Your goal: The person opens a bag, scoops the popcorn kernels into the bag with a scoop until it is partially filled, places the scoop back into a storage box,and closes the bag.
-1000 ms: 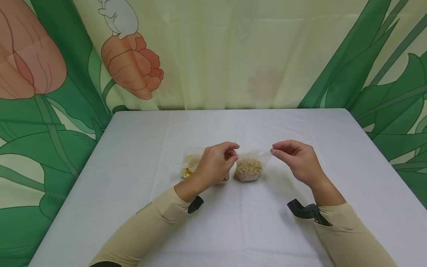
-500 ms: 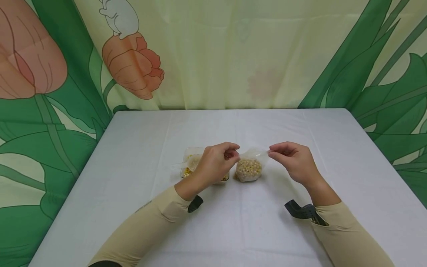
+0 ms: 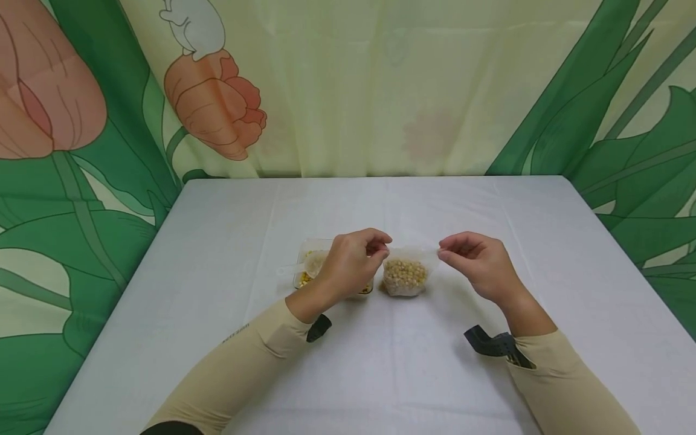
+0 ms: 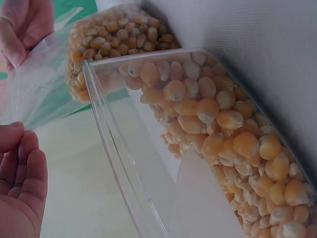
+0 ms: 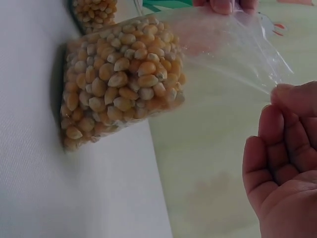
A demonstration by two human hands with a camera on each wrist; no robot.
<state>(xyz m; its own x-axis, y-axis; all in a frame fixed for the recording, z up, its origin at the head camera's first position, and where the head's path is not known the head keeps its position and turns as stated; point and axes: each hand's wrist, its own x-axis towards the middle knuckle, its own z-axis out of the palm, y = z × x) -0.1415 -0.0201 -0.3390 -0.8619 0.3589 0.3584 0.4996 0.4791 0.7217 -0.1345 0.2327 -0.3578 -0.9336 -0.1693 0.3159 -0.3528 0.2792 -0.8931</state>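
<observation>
A clear plastic bag (image 3: 405, 275) of corn kernels stands upright on the table, its top drawn out between both hands. My left hand (image 3: 353, 260) pinches the bag's upper left corner between thumb and fingertips. On the opposite side, my right hand (image 3: 478, 263) pinches the upper right corner, as the right wrist view also shows with the bag (image 5: 124, 74) sagging full below. Beneath and behind my left forearm is a clear box (image 4: 106, 129) holding more kernels (image 4: 247, 144). That hand and wrist hide much of the box in the head view.
A whitish translucent scoop (image 3: 314, 264) lies in the clear box, its handle reaching out past the left wall. White cloth covers the table (image 3: 435, 374). Behind its far edge hangs a printed curtain (image 3: 348, 90).
My right hand has shifted slightly left toward the bag, still pinching its corner. The bag's top has gone from bunched to flatter between the hands. My left hand stays nearly in place.
</observation>
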